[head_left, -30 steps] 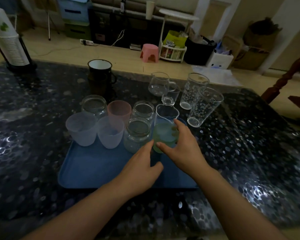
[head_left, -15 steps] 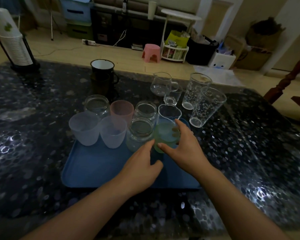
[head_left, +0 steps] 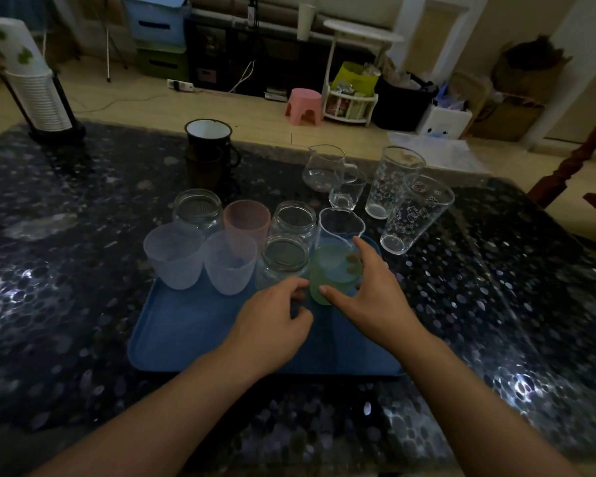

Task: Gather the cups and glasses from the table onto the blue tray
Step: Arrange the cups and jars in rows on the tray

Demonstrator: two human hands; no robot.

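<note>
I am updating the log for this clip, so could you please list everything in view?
blue tray: 1, on table
frosted cups: 2, whitish, tray's left
pink cup: 1, tray's back
clear jars: 3, on tray
clear beaker: 1, tray's back right
green cup: 1, on tray
printed glasses: 2, clear, table
small glass: 1, table
glass jug: 1, table
dark mugs: 2, table
left hand: beside green cup
right hand: on green cup

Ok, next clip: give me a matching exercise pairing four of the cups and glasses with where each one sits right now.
Things:
1. green cup
2. pink cup
3. black mug
4. printed tall glass

Places:
A. on the table, right of the blue tray
B. far side of the table, off the tray
C. between both hands
D. back row on the tray

Pairs: 1-C, 2-D, 3-B, 4-A
</note>
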